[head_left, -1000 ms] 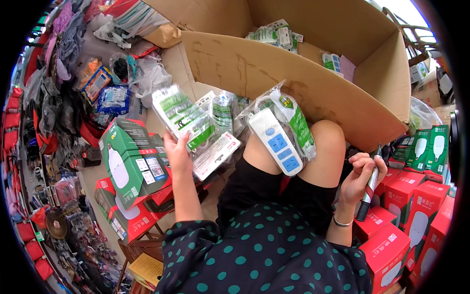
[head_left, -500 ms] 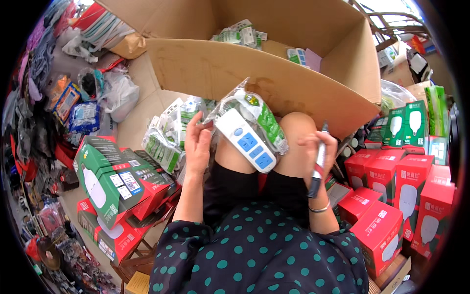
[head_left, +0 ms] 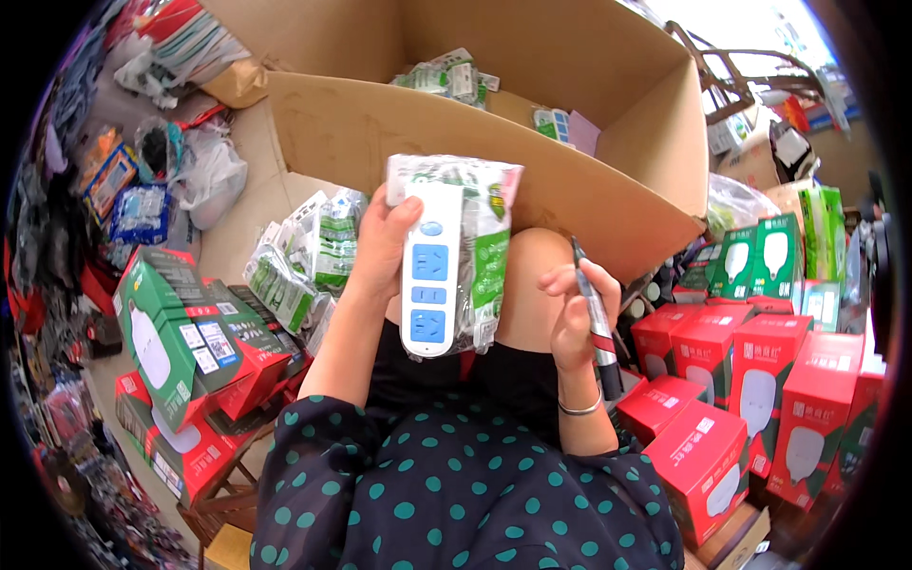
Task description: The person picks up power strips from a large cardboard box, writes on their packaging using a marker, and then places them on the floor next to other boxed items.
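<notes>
A bagged white power strip (head_left: 429,285) with blue sockets hangs upright over my lap. My left hand (head_left: 385,233) grips its upper left side, thumb across the front of the clear and green plastic bag (head_left: 489,256). In my right hand (head_left: 578,309) is a dark marker pen (head_left: 598,328), its tip pointing up and away from me. The pen rests between thumb and fingers, apart from the power strip. On the floor left of my knees lie several more bagged power strips (head_left: 304,252).
A large open cardboard box (head_left: 456,128) stands just beyond my knees, with bagged power strips (head_left: 451,81) inside. Red and green bulb boxes (head_left: 180,347) are stacked at my left; more red boxes (head_left: 755,389) crowd my right. Plastic bags (head_left: 209,176) lie at the far left.
My left hand has taken hold of the bagged power strip and raised it, turning it upright. The right hand with the pen has shifted slightly left and nearer; the view has moved slightly.
</notes>
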{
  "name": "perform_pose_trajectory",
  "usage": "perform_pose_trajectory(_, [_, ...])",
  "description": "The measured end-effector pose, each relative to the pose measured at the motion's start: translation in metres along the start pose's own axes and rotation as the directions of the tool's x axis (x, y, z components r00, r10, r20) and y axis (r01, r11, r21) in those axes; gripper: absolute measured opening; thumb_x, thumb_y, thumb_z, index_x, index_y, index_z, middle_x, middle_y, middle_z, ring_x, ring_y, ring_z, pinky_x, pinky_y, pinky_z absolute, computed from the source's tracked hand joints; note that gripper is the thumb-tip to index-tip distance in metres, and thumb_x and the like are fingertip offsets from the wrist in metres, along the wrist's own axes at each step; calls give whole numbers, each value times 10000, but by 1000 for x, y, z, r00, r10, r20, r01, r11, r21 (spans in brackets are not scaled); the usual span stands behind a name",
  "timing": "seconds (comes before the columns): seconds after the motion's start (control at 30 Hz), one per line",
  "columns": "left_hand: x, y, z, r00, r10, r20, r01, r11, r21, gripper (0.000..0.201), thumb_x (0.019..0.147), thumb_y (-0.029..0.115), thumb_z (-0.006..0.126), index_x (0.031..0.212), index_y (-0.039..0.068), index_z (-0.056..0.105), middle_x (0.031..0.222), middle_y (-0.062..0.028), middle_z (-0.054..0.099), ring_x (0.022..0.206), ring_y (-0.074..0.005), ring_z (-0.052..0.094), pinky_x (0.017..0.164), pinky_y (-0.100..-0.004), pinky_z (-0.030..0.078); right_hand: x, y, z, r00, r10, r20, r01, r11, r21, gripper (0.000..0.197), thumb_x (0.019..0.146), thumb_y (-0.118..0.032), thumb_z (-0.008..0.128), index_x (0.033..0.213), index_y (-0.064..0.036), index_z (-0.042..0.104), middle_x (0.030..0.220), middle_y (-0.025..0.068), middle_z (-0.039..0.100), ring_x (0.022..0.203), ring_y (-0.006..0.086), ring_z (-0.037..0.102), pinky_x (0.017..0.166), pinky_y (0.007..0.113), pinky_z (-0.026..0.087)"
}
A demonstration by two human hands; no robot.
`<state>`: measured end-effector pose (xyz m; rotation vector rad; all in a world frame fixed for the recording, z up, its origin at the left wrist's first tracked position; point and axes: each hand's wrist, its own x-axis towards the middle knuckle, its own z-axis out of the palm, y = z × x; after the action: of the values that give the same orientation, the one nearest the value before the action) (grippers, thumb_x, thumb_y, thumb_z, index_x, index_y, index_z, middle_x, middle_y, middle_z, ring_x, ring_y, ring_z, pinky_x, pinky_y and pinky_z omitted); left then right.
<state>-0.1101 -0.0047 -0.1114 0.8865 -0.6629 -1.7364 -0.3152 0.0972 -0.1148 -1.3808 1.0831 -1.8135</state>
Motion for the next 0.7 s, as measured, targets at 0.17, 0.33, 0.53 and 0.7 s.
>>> perform_pose_trajectory(0.17, [-2,21,15,988,150,48,-153,986,66,432,823,110,638,1187,1,433,1037,-120,602,862,-149,615,743,-284,518,10,-9,-4,998,-30,-50,31,999,19,405,922,-285,538,1208,-19,432,807,111,557,784,234,573,733,372,487])
perform_pose_trajectory(0.33, [-31,62,45,608,698,378,-720,284,633,474,655,-20,701,1083,29,504,915,-88,598,812,-198,617,728,-317,519,22,-15,-20,967,-144,-209,141,990,-26,392,933,-278,508,1221,-30,415,802,110,547,737,234,551,662,351,486])
perform_pose_trajectory(0.53, [-43,-38,64,407,68,911,-889,-198,412,338,735,166,592,1073,193,585,847,3,501,743,-136,535,624,-285,436,40,-42,-40,922,-254,-293,224,966,-130,456,946,-361,468,1276,-57,389,794,95,531,710,231,528,601,327,471])
perform_pose_trajectory(0.7, [-69,-74,50,359,155,920,-913,-147,381,339,719,158,599,1058,154,594,906,-27,536,904,-186,551,795,-316,447,26,-32,-11,995,-96,10,95,993,68,417,933,-415,452,1108,-41,512,817,102,527,798,257,528,652,351,486])
